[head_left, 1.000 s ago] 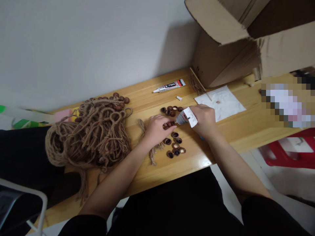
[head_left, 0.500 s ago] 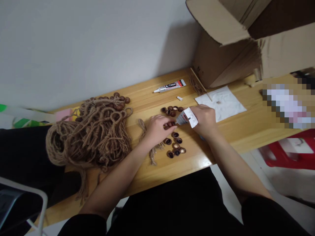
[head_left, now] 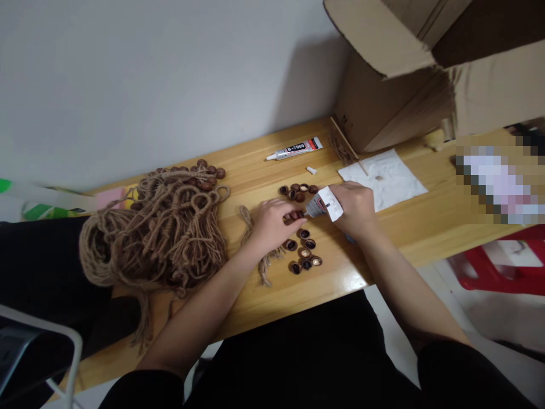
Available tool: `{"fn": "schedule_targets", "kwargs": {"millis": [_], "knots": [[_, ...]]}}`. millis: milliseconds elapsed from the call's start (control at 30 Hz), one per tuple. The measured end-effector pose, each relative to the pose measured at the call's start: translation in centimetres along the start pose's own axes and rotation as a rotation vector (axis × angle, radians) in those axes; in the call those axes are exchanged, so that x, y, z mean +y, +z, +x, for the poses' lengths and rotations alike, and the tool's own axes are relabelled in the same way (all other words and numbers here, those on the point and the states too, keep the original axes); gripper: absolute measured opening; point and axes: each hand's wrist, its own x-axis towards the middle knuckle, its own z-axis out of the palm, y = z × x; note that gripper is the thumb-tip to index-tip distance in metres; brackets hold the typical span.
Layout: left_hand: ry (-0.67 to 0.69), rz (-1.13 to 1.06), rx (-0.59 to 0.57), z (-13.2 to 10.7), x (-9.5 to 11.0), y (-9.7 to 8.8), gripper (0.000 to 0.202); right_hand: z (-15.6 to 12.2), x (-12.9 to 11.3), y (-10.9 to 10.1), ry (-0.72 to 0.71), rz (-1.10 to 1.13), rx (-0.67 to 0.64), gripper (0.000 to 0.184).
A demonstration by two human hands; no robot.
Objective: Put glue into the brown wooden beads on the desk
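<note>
My left hand (head_left: 269,225) pinches a small brown nut shell (head_left: 293,216) against the wooden table (head_left: 409,227). My right hand (head_left: 355,207) is wrapped round a glue tube (head_left: 322,204) whose nozzle points left and touches that shell. Several more brown shell halves (head_left: 304,253) lie just below my hands, and another small group of shells (head_left: 297,191) lies just above them. A short piece of jute cord (head_left: 264,264) runs under my left wrist.
A heap of knotted jute cords (head_left: 162,233) with shells on top fills the table's left. A second glue tube (head_left: 293,150), a white cap (head_left: 310,170), a white paper napkin (head_left: 385,177) and an open cardboard box (head_left: 404,74) lie at the back right. A red stool (head_left: 498,267) stands at right.
</note>
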Motion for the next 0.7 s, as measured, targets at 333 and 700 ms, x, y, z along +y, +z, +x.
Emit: {"fn": "schedule_targets", "kwargs": {"millis": [333, 700], "knots": [[0.01, -0.012, 0.007, -0.06, -0.08, 0.02, 0.013, 0.02, 0.02, -0.09, -0.029, -0.021, 0.003, 0.013], [0.02, -0.018, 0.008, 0.01, -0.17, 0.04, 0.013, -0.01, 0.1, 0.1, -0.026, -0.024, 0.004, 0.015]]}}
